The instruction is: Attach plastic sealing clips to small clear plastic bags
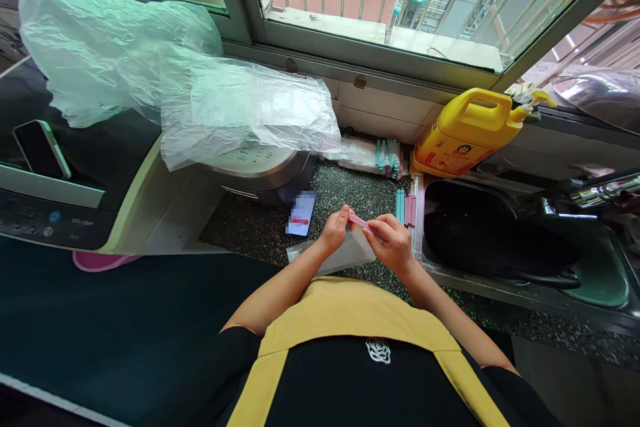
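A slim pink bag clip [358,221] spans the gap between my two hands above the counter. My left hand [336,229] pinches its left end with thumb and fingers. At its right end, the fingers of my right hand [391,240] are closed on it. Beneath and between the hands is a clear plastic bag [345,255]; whether its edge sits inside the clip I cannot make out. Just right of my hands, blue clips [400,205] and pink clips [410,209] lie side by side near the sink. Further back rest plastic packets with more clips [388,157].
A phone [301,213] lies left of my hands on the speckled counter [340,181]. Behind it stands a rice cooker [260,170] under large plastic sheeting [240,107]. On the right are a yellow jug [463,133] and a sink [419,233] holding a black pan [495,233].
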The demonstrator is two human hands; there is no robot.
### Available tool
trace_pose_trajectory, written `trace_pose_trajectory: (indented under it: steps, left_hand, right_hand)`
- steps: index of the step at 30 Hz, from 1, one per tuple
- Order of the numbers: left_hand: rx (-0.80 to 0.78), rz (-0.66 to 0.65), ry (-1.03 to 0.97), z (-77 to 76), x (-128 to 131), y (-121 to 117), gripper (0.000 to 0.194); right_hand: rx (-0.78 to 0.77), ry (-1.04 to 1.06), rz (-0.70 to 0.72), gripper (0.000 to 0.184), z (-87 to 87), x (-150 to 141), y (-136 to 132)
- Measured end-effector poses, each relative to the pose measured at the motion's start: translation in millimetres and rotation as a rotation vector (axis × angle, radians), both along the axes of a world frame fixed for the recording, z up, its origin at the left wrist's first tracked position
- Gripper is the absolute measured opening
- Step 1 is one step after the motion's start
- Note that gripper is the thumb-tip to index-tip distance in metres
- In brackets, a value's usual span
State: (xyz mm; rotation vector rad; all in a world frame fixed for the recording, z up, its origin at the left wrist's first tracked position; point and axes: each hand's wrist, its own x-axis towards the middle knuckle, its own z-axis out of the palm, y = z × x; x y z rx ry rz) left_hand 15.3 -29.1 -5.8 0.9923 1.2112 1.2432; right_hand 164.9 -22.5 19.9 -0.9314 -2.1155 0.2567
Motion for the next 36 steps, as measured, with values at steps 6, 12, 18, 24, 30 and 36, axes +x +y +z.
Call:
trace_pose_trajectory:
  steps: [6, 12, 18, 24, 30, 36]
  left_hand:
    - [-0.050, 0.036, -0.070, 3.1, 3.0, -0.5, 0.054]
    - [-0.095, 0.054, -0.138, 4.5, 3.3, -0.6, 0.053]
    - [-0.105, 0.068, -0.242, -10.6, 5.8, 2.2, 0.051]
    - [-0.161, 0.061, -0.364, -15.5, 8.4, 2.5, 0.047]
    - [-0.214, 0.090, -0.485, -3.6, 11.1, 2.3, 0.043]
    - [-0.242, 0.102, -0.554, -1.7, 12.3, 3.4, 0.042]
  right_hand:
    - [0.016, 0.009, 0.015, 0.007, -1.4, -0.6, 0.2]
    - [0.016, 0.018, 0.024, 0.006, -2.6, -1.5, 0.9]
    - [0.012, 0.010, 0.038, 0.006, -2.0, -1.5, 1.1]
    - [0.032, 0.013, 0.042, 0.007, -2.6, -1.5, 1.3]
    - [0.031, -0.002, 0.038, 0.008, -0.5, -0.7, 0.6]
    - [0.028, 0.003, 0.045, 0.008, 0.7, -1.1, 1.1]
